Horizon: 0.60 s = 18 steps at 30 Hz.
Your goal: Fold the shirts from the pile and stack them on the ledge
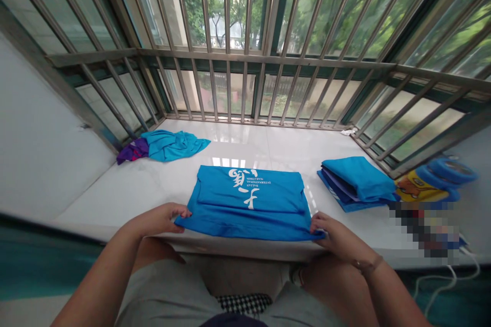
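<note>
A blue T-shirt [215, 189] with white lettering lies partly folded on the white window ledge, its print upside down from where I sit. My left hand [171, 215] pinches its near left corner. At the near right corner, my right hand [324, 226] grips the cloth between thumb and fingers. The shirt's near edge is stretched between both hands along the front of the ledge, with a crease running across just behind it.
To the right sits a stack of folded blue clothes [356, 181], beside a blue-and-yellow container [425, 184]. A crumpled turquoise and purple garment [174, 145] lies at the back left. Metal window bars [245, 56] enclose the ledge [264, 140]. A white cable [441, 283] hangs at right.
</note>
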Each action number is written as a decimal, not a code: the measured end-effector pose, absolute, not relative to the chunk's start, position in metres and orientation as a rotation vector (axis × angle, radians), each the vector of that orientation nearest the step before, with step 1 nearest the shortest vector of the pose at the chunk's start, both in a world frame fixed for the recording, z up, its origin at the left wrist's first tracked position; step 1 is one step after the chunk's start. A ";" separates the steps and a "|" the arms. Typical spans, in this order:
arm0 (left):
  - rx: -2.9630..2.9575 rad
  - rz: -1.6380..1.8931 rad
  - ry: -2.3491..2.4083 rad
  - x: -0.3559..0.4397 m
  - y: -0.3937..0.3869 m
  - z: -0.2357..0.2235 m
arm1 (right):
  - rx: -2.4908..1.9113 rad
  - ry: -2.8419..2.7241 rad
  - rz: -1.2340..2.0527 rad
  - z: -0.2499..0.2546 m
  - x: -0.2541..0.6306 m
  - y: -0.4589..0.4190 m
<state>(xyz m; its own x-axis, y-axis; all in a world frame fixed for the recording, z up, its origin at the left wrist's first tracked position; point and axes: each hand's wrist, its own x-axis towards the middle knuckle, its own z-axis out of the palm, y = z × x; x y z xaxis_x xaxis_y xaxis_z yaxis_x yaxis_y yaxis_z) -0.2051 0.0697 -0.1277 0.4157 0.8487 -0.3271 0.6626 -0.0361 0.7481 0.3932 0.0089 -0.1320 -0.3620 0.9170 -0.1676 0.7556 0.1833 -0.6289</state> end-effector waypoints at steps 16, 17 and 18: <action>1.196 1.068 1.333 -0.187 0.163 -0.136 | -1.759 -1.463 0.798 -0.142 0.383 0.110; 1.181 1.068 1.403 -0.184 0.174 -0.142 | -1.866 -1.450 0.734 -0.144 0.379 0.120; 1.187 1.043 1.496 -0.181 0.183 -0.149 | -1.957 -1.443 0.676 -0.146 0.376 0.129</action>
